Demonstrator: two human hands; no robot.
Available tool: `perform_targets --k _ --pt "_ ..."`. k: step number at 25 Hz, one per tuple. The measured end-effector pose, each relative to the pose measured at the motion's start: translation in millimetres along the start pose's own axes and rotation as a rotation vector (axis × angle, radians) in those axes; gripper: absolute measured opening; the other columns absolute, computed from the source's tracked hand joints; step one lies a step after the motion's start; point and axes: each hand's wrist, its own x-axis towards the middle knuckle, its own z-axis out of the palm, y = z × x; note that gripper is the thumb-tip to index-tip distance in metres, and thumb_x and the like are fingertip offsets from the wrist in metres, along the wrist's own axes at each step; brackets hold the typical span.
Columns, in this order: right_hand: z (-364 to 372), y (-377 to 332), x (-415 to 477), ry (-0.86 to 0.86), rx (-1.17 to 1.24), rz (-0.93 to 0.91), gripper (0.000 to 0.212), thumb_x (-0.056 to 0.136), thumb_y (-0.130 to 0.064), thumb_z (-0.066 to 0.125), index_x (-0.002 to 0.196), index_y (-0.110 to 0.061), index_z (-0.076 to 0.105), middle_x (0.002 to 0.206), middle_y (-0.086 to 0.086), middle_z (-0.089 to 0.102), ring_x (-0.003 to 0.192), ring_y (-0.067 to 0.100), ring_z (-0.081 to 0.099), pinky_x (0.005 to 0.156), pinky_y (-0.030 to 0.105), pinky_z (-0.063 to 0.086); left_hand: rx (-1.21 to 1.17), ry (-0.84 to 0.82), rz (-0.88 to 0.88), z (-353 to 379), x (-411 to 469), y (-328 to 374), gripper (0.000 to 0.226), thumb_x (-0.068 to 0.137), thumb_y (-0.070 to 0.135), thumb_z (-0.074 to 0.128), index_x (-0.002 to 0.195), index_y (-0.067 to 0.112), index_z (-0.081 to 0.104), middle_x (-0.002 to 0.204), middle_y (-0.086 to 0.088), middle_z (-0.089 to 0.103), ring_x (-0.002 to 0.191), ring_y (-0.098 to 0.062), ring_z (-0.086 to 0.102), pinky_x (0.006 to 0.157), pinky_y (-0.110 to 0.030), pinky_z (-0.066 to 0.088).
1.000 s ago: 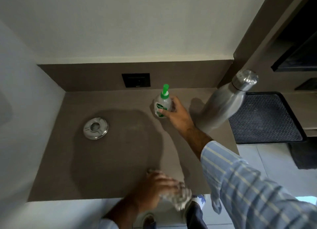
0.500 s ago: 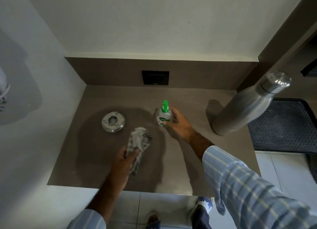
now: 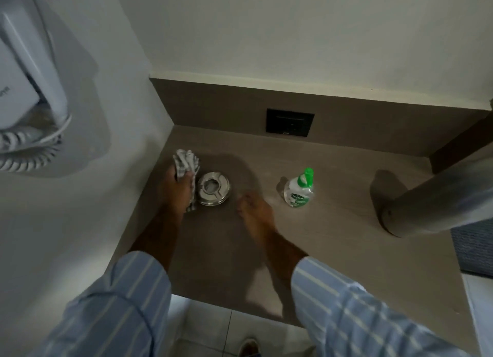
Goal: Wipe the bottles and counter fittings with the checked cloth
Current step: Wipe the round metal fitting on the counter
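1. I read the left hand [image 3: 178,188] as clenched around the bunched grey-and-white checked cloth [image 3: 186,161], held just left of the round steel counter fitting [image 3: 213,188]. Cloth and fitting look to be touching at the fitting's left edge; contact is not certain from the head view.
2. Right hand [image 3: 254,213] is blurred, empty, fingers loosely spread, low over the brown stone tabletop [image 3: 333,250] between the fitting and the small clear sanitiser bottle with the green cap [image 3: 300,189]. It holds nothing.
3. The sanitiser bottle stands upright, apart from both hands. The tall brushed-steel flask [image 3: 437,204] stands at the far right, partly out of frame.
4. Judgement: the step in hand is wiping the steel fitting.
5. To do it well, I would press a flat pad of cloth onto the top ring and work around the rim, then into the centre recess, where grime would collect.
6. The fitting appears set into the tabletop, so steadying may not be needed; the free right hand can stay clear of the bottle.
7. Risk: loose cloth ends sweeping right could tip the light bottle. Keep strokes short.
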Motion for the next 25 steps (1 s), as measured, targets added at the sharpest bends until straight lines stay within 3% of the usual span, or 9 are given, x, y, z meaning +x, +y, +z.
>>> perform_targets --k 4,9,13,15,17,19,21,23,25 --pt "49.2 -5.3 71.6 -0.051 0.123 0.122 0.083 0.075 -0.075 0.034 0.127 -0.019 0.065 0.124 0.008 0.068 0.121 0.034 0.063 0.105 0.053 0.049 -0.041 -0.181 -0.034 9.4 17.2 -16.8 0.043 0.094 0.035 0.059 0.132 0.016 0.058 0.127 -0.010 0.067 0.113 -0.025 0.065 0.102 -0.049 0.050" --pt "53.6 -52.6 19.2 -0.161 0.762 0.314 0.057 0.093 -0.064 0.043 0.132 -0.027 0.063 0.127 0.005 0.072 0.112 0.025 0.070 0.083 0.045 0.060 -0.285 -0.216 -0.030 18.6 -19.0 10.5 0.032 0.096 0.031 0.060 0.126 0.019 0.062 0.112 -0.004 0.072 0.101 -0.020 0.071 0.087 -0.037 0.058" --pt "52.3 -69.0 3.7 -0.179 1.075 0.225 0.058 0.097 -0.053 0.049 0.143 -0.019 0.056 0.146 0.013 0.058 0.137 0.031 0.053 0.115 0.045 0.039 -0.220 -0.222 0.173 23.9 -48.9 49.4 0.017 0.095 0.040 0.058 0.109 0.048 0.065 0.106 0.012 0.074 0.103 -0.006 0.069 0.093 -0.033 0.055" --pt "42.4 -72.1 10.8 -0.136 1.206 0.152 0.054 0.096 -0.046 0.055 0.134 -0.009 0.062 0.133 0.019 0.062 0.128 0.029 0.057 0.121 0.040 0.031 -0.043 -0.211 0.374 23.9 -70.4 50.3 0.027 0.098 0.041 0.052 0.123 0.043 0.061 0.117 0.009 0.072 0.108 -0.006 0.066 0.093 -0.027 0.051" --pt "33.9 -79.6 8.2 -0.156 1.305 0.137 0.047 0.096 -0.045 0.055 0.121 -0.008 0.069 0.113 0.012 0.069 0.107 0.022 0.065 0.116 0.035 0.040 0.149 -0.083 0.466 18.1 -75.6 37.9 0.037 0.100 0.036 0.045 0.132 0.023 0.059 0.124 -0.006 0.070 0.111 -0.021 0.065 0.089 -0.030 0.050" --pt "34.8 -84.5 -4.7 -0.171 1.267 0.150 0.050 0.101 -0.045 0.046 0.129 -0.008 0.066 0.119 0.011 0.073 0.104 0.022 0.071 0.097 0.034 0.056 0.107 -0.045 0.245 11.5 -63.5 38.5 0.040 0.103 0.038 0.041 0.127 0.013 0.062 0.121 -0.014 0.070 0.110 -0.032 0.066 0.085 -0.033 0.048" --pt "41.0 -87.0 -14.7 -0.155 1.123 0.159 0.052 0.104 -0.045 0.041 0.135 -0.010 0.063 0.129 0.012 0.071 0.113 0.023 0.070 0.094 0.033 0.057 0.011 -0.117 0.100 11.3 -52.3 51.6 0.038 0.103 0.042 0.042 0.124 0.018 0.064 0.120 -0.010 0.071 0.112 -0.028 0.066 0.092 -0.035 0.050" --pt "35.3 -93.1 -14.3 -0.101 1.010 0.170 0.050 0.105 -0.039 0.038 0.136 -0.007 0.061 0.124 0.013 0.072 0.116 0.026 0.068 0.094 0.033 0.055 -0.028 -0.155 0.224 15.7 -61.4 73.8 0.029 0.102 0.034 0.049 0.125 0.024 0.063 0.121 -0.003 0.071 0.111 -0.019 0.066 0.095 -0.033 0.051" --pt "19.4 -96.8 -7.0 -0.084 0.922 0.177 0.039 0.105 -0.026 0.038 0.131 -0.006 0.059 0.111 0.007 0.068 0.096 0.024 0.068 0.085 0.035 0.052 -0.019 -0.167 0.410 16.2 -82.3 80.8 0.032 0.101 0.024 0.051 0.132 0.020 0.061 0.123 0.005 0.067 0.111 -0.009 0.061 0.093 -0.019 0.047"
